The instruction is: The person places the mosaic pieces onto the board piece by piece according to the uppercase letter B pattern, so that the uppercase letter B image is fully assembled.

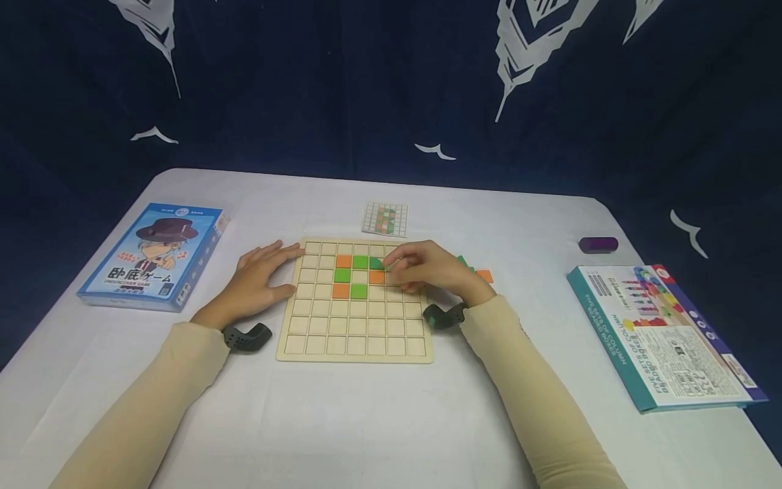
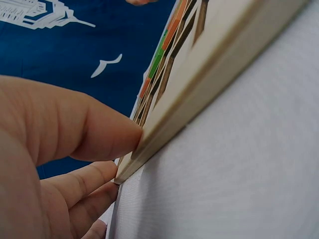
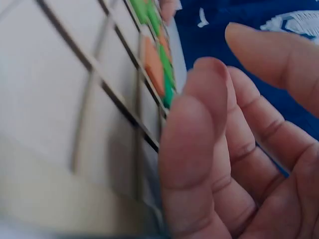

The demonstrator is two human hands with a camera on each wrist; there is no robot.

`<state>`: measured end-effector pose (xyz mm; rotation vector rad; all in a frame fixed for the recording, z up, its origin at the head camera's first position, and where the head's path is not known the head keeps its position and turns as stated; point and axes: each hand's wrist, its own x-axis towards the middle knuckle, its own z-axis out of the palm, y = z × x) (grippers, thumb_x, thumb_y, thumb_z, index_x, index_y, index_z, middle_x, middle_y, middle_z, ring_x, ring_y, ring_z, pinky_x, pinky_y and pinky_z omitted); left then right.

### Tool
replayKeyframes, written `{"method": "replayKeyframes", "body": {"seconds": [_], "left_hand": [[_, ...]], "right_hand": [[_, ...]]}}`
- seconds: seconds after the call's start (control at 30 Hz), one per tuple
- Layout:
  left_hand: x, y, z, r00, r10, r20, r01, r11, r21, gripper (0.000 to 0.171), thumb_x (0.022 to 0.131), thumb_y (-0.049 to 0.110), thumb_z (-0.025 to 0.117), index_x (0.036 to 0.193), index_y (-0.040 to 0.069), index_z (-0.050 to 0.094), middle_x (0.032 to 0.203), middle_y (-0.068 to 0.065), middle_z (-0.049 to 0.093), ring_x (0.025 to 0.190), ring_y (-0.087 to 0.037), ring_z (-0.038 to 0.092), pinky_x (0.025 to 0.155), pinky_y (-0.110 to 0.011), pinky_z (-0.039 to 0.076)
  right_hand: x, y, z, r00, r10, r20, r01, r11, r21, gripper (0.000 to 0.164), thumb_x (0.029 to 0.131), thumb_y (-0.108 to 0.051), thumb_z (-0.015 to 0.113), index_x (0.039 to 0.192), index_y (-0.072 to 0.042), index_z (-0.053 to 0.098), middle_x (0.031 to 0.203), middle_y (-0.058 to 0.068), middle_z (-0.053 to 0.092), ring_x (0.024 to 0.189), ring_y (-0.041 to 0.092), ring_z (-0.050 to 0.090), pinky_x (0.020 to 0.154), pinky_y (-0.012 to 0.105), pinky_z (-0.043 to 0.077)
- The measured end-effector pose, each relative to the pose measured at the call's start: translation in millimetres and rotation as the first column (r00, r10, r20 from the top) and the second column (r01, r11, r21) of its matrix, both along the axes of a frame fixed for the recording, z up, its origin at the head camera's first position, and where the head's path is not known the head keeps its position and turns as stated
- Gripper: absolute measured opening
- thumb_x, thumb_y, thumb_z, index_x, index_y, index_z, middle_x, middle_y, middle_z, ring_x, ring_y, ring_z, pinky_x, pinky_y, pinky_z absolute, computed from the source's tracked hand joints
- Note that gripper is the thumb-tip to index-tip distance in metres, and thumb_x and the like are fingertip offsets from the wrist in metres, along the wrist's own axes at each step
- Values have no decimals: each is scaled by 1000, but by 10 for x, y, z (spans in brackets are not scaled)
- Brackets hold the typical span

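Note:
A square wooden grid board (image 1: 354, 345) lies on the table with orange, light green and dark green square tiles in its upper cells. My left hand (image 1: 253, 278) rests at the board's left edge; in the left wrist view its thumb (image 2: 112, 127) and fingertips touch that edge. Over the upper right of the board hovers my right hand (image 1: 421, 268), beside a dark green tile (image 1: 375, 263) and an orange tile (image 1: 377, 276). In the right wrist view the thumb stands apart from the loosely bent fingers (image 3: 187, 144), with nothing seen between them.
A small pattern card (image 1: 385, 219) lies behind the board. Loose orange tiles (image 1: 485, 276) and green pieces lie right of it, partly behind the right hand. A blue game box (image 1: 153, 258) is at left; a bead box (image 1: 666, 339) and a purple object (image 1: 598, 245) are at right.

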<state>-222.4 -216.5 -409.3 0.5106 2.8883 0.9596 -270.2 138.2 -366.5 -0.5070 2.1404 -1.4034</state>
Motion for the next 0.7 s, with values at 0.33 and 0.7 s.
{"method": "replayKeyframes", "body": {"seconds": [0.33, 0.7], "left_hand": [[-10, -5, -23, 1000, 2, -13, -2, 1000, 16, 71, 93, 19, 68, 160, 7, 50, 172, -18, 39, 164, -45, 18, 130, -65, 2], [-7, -8, -18, 1000, -6, -5, 6, 1000, 10, 69, 94, 18, 67, 160, 7, 49, 172, -18, 38, 164, -45, 16, 131, -64, 1]], "right_hand": [[-111, 492, 93, 991, -136, 11, 136, 987, -91, 35, 104, -3, 67, 134, 13, 63, 94, 8, 74, 74, 14, 63, 71, 25, 59], [-149, 1033, 50, 957, -289, 10, 289, 952, -97, 36, 108, -12, 65, 137, 9, 63, 97, 4, 72, 77, 13, 61, 74, 26, 58]]}}
